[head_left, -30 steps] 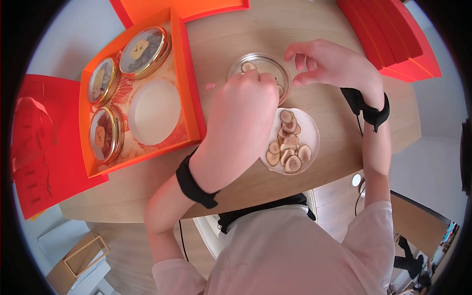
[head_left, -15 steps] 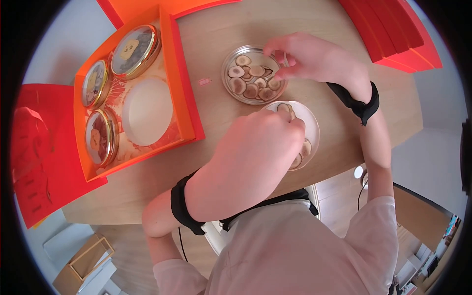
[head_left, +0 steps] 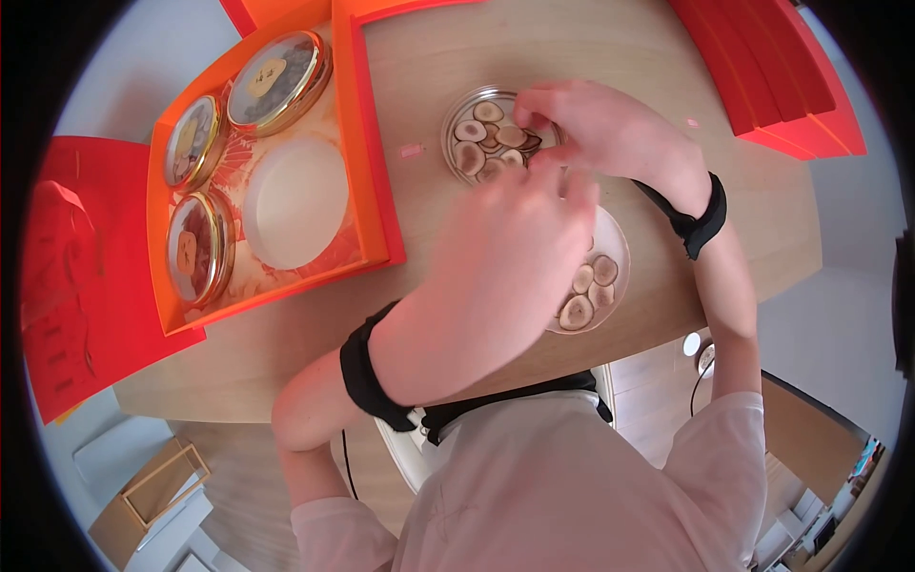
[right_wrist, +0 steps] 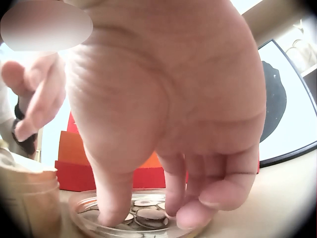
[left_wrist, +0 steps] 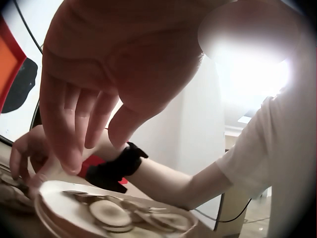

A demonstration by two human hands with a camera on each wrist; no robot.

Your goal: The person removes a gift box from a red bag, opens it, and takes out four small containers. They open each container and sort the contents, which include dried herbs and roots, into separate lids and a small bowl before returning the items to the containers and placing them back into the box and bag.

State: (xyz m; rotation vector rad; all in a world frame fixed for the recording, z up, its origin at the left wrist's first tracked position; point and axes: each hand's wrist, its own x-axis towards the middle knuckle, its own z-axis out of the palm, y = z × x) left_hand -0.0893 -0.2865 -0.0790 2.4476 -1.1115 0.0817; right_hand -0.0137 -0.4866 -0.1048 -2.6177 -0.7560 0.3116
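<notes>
My right hand (head_left: 610, 124) reaches over a clear, shallow round jar (head_left: 447, 133) holding several brown-rimmed, pale-centred dried slices (head_left: 469, 155). In the right wrist view its thumb and fingers (right_wrist: 115, 203) dip inside the jar's rim, spread apart among the slices. My left hand (head_left: 519, 224) hovers between that jar and a white round tub (head_left: 612, 240), covering part of both. The left wrist view shows its fingers (left_wrist: 69, 153) hanging loosely with nothing between them. More dried slices (head_left: 603, 270) lie in the tub, close below this hand.
An open orange box (head_left: 376, 214) stands at the left, with lidded jars (head_left: 279, 84) and one bare round recess (head_left: 297, 203). Beside it lies a red bag (head_left: 81, 276). A red box (head_left: 762, 71) stands at the far right. Small pink scraps (head_left: 411, 151) lie on the table.
My left hand went from the clear jar back to the tub, where its fingers reached the slices, and is now raised toward the jar. My right hand has shifted left over the jar.
</notes>
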